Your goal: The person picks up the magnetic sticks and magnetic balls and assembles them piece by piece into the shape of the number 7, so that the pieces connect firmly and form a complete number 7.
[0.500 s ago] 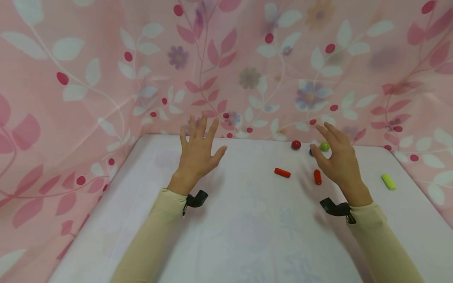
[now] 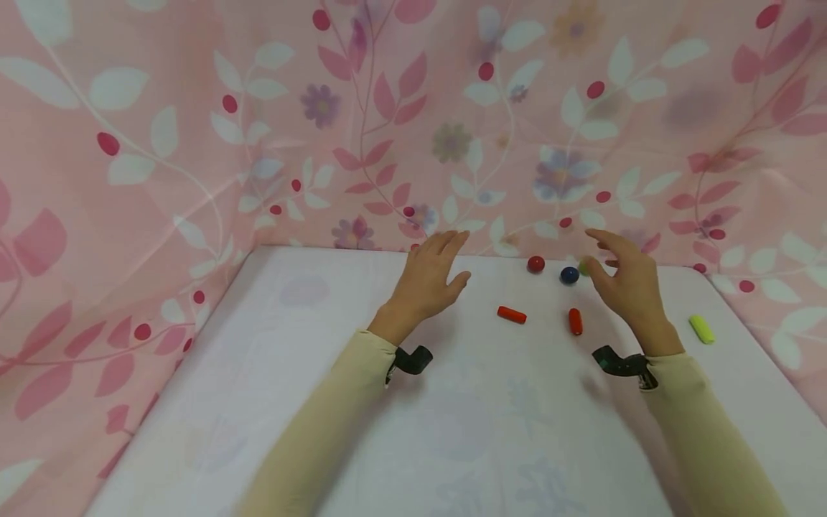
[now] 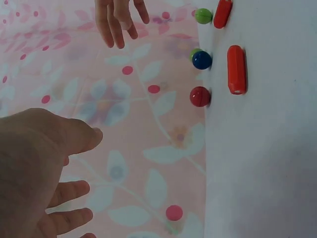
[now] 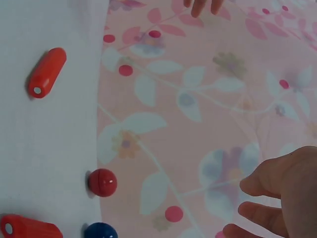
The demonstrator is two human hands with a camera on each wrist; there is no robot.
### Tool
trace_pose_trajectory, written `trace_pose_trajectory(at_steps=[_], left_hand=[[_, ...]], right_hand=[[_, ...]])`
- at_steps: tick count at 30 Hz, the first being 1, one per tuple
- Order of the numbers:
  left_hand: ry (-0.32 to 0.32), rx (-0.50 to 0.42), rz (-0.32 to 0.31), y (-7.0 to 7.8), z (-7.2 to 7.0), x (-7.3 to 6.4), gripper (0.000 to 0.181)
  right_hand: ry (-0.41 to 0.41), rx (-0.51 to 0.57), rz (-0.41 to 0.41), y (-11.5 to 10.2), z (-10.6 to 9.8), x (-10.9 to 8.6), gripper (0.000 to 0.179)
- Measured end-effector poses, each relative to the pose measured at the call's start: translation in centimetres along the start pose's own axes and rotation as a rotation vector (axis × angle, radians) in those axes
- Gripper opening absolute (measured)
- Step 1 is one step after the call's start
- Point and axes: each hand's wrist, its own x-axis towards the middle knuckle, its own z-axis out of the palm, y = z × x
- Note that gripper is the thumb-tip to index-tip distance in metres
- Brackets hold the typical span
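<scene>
Both hands hold nothing. My left hand (image 2: 426,280) hovers over the far middle of the white table with its fingers extended and thumb apart. To its right lie a red ball (image 2: 535,264) and a short red stick (image 2: 512,314). My right hand (image 2: 629,287) is raised at the far right, fingers loosely bent. Nearest to it are a dark blue ball (image 2: 569,275), a second red stick (image 2: 576,322) and a green ball (image 2: 584,267), partly hidden by its thumb. Another green ball (image 3: 203,16) shows in the left wrist view.
A yellow-green stick (image 2: 701,329) lies on the table (image 2: 452,416) right of my right hand. Pink flowered cloth (image 2: 388,129) hangs along the far edge and the left side. Each wrist carries a small black camera mount (image 2: 412,360).
My left hand has moved right, toward the balls and sticks, and its fingers now sit closer together. The right hand has shifted slightly right, uncovering the blue ball. The objects stay put.
</scene>
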Motion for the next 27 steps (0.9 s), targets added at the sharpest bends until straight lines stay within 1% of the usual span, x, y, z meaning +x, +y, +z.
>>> trace_pose_trajectory(at_steps=[3,5,8,11,17,20,23,27], left_hand=[[-0.037,-0.02,0.011,0.5,1.2,0.9,0.065],[-0.065,-0.038,-0.004,0.7,1.8,1.4,0.065],[-0.112,-0.07,-0.046,1.1,2.8,1.9,0.065],[-0.152,-0.096,-0.075,1.7,3.6,2.3,0.065],[-0.235,-0.156,-0.085,2.8,5.4,2.7,0.065],[-0.275,-0.159,-0.101,3.2,6.2,2.7,0.066],[-0.303,-0.164,-0.118,3.4,6.9,2.8,0.067],[-0.319,-0.164,-0.139,3.3,7.4,2.8,0.067]], right_hand=[[-0.029,0.008,0.073,1.0,-0.1,0.2,0.04],[-0.049,0.006,0.103,1.7,0.0,0.5,0.038],[-0.079,-0.005,0.126,2.6,0.3,0.7,0.038],[-0.117,-0.008,0.147,3.3,0.6,0.9,0.037],[-0.23,-0.005,0.222,4.6,1.5,1.1,0.037],[-0.272,-0.003,0.263,5.2,2.0,1.1,0.039],[-0.298,-0.006,0.274,5.5,2.4,1.1,0.039],[-0.321,-0.009,0.246,5.9,2.9,1.2,0.038]])
